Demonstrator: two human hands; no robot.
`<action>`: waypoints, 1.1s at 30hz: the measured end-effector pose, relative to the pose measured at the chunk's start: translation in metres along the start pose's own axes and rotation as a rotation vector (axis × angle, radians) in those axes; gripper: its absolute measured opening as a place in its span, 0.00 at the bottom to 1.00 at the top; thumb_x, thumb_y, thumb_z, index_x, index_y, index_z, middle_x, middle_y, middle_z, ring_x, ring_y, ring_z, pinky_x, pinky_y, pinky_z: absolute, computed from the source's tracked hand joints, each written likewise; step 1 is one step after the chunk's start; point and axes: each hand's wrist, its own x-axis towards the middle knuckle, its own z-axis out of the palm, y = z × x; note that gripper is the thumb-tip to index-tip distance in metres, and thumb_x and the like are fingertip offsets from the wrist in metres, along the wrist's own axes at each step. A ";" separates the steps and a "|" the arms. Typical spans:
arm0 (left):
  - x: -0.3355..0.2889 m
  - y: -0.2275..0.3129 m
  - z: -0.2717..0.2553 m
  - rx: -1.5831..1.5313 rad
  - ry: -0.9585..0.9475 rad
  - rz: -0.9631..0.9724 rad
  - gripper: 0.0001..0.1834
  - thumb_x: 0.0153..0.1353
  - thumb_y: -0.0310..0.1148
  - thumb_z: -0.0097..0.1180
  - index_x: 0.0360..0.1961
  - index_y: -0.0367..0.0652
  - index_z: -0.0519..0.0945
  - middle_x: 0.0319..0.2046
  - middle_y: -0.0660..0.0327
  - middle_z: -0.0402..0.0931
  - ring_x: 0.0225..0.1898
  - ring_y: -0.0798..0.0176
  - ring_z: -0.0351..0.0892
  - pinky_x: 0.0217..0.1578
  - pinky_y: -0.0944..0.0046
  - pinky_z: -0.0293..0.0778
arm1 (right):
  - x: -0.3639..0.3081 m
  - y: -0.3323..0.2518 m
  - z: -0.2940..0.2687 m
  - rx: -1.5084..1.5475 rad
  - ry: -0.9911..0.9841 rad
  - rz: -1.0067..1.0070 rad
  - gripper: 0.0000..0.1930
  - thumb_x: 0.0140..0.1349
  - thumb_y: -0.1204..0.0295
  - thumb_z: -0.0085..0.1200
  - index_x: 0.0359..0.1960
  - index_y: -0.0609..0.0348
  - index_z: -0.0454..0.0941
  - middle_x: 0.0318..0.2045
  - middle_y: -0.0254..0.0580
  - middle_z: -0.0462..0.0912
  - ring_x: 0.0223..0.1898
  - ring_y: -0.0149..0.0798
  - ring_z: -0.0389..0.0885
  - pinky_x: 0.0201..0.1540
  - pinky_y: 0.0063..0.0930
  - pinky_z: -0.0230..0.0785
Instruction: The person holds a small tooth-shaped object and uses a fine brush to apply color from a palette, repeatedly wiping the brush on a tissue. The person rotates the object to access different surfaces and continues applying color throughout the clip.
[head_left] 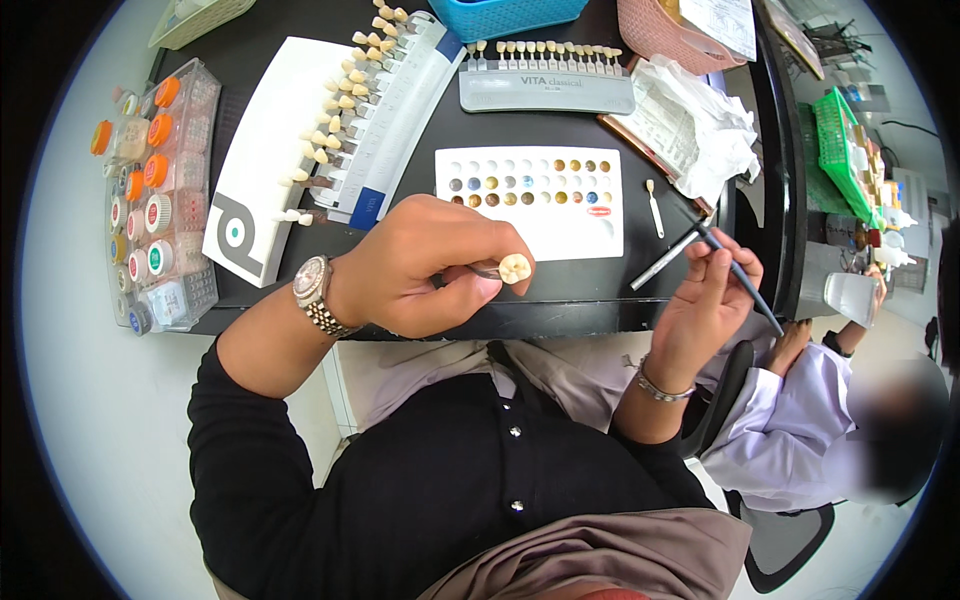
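My left hand [425, 262] is closed in a pinch over the near edge of the desk. It grips the thin metal stem of a holder whose tip carries a cream-coloured dental crown [514, 268], chewing surface up. Most of the holder is hidden by the fingers. Off to the right, my right hand [703, 292] is shut on a slim brush [748, 280] with a dark blue handle, held like a pen and apart from the crown. Just beyond the left hand lies a white palette [530, 238] with rows of small wells of coloured stains.
Two tooth shade guides, one tall [372, 145] and one low grey [548, 94], stand behind. At left are a white box [258, 165] and a bottle rack [195, 130]. A loose shade tab [656, 212], metal stick [662, 262] and crumpled tissue [718, 125] lie right. A co-worker [775, 430] sits at right.
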 end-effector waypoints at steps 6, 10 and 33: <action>-0.001 0.002 0.000 0.079 0.002 -0.045 0.10 0.53 0.31 0.42 0.26 0.38 0.75 0.21 0.59 0.75 0.19 0.62 0.74 0.22 0.66 0.69 | 0.003 0.002 -0.005 -0.182 0.014 -0.283 0.07 0.64 0.74 0.41 0.39 0.63 0.61 0.37 0.53 0.73 0.31 0.37 0.76 0.37 0.29 0.73; -0.001 0.003 0.000 0.096 -0.003 -0.064 0.09 0.53 0.31 0.43 0.26 0.38 0.75 0.22 0.58 0.76 0.22 0.61 0.76 0.25 0.67 0.70 | 0.000 -0.002 0.000 -0.195 -0.075 -0.287 0.07 0.64 0.73 0.41 0.39 0.63 0.61 0.36 0.53 0.73 0.28 0.37 0.76 0.34 0.28 0.73; 0.001 0.004 0.007 -0.039 0.075 -0.053 0.20 0.56 0.42 0.36 0.27 0.38 0.75 0.11 0.65 0.62 0.13 0.67 0.62 0.18 0.68 0.59 | -0.027 0.017 0.014 -0.374 -0.252 -0.260 0.05 0.62 0.77 0.42 0.36 0.64 0.61 0.34 0.50 0.71 0.25 0.33 0.73 0.29 0.22 0.71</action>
